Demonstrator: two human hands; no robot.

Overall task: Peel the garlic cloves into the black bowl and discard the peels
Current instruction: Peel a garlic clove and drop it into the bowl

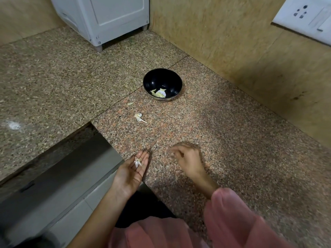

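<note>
Your left hand [132, 173]: palm up, fingers straight, peel scraps [138, 162] lying on them. Your right hand [189, 159]: fingers curled downward, blurred; cannot tell if it holds anything. Farther off, loose peels [139, 117] on the counter [232, 140]; beyond them, the black bowl [152, 77] holds garlic cloves [159, 93].

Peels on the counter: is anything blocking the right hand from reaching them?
No, nothing visible. The loose peels lie on bare counter ahead of the right hand, only stone between them. The black bowl sits beyond the peels. The left hand is off to the side, palm up.
</note>
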